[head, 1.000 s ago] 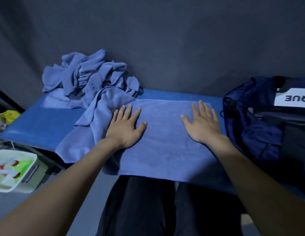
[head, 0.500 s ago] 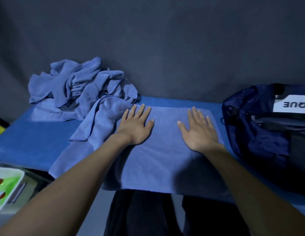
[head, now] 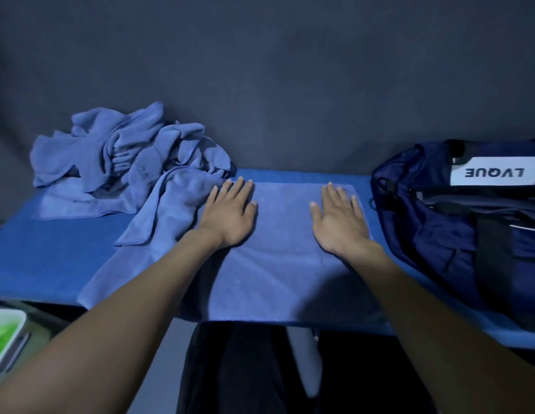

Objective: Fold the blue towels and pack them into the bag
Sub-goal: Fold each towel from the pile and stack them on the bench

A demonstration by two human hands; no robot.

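Observation:
A blue towel point(head: 278, 264) lies spread flat across the blue table point(head: 51, 252), its near edge hanging a little over the front. My left hand point(head: 227, 213) presses flat on its upper left part, fingers straight. Flat on the upper right part rests my right hand point(head: 339, 221), fingers straight too. The towel's left portion is rumpled and runs up toward a heap of crumpled blue towels point(head: 119, 156) at the back left. A dark navy bag point(head: 457, 222) with a white LVQUE label stands at the right end of the table.
A dark grey wall point(head: 275, 70) closes off the back of the table. Below the table's left corner sits a white and green container point(head: 6, 333). My dark trousers point(head: 239, 369) show under the front edge.
Both hands have slid away from me toward the towel's far edge and slightly closer together. The view has tilted, so the table sits lower in frame.

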